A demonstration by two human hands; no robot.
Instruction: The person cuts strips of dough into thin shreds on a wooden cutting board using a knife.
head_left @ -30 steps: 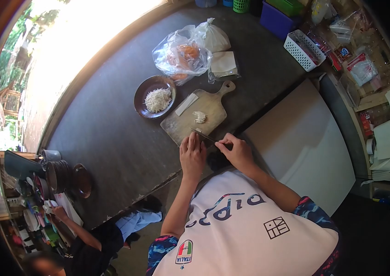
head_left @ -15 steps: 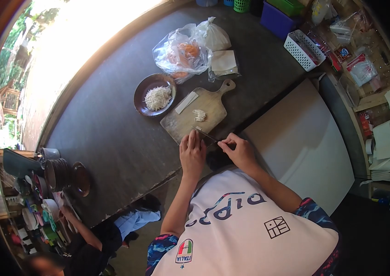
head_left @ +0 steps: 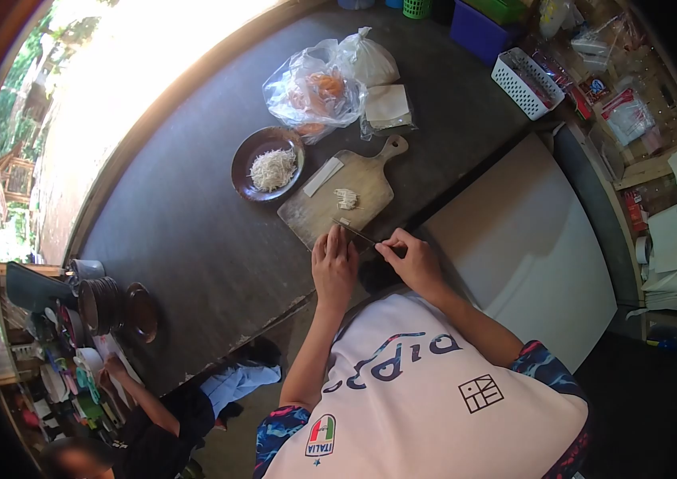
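Two bare hands meet at the near edge of a worn wooden cutting board with a rounded handle (head_left: pixel 298 214). The right hand (head_left: pixel 410 259) has its grip clamped on a thin-bladed knife (head_left: pixel 361 234), whose blade slants toward the left fingertips. The left hand (head_left: pixel 333 265) lies with fingers together over the board's near corner; whether its grip pinches anything beneath cannot be told. Just beyond the blade sits a small heap of thin whitish shreds (head_left: pixel 345 199), with a flat cream-white strip (head_left: pixel 324 176) near the board's far edge. The board lies by the near edge of a dark grey counter (head_left: pixel 194 231). Toward the counter's far edge, a round brown bowl (head_left: pixel 238 172) holds a larger mound of pale shreds (head_left: pixel 273 170), near a clear plastic bag with orange contents (head_left: pixel 310 89).
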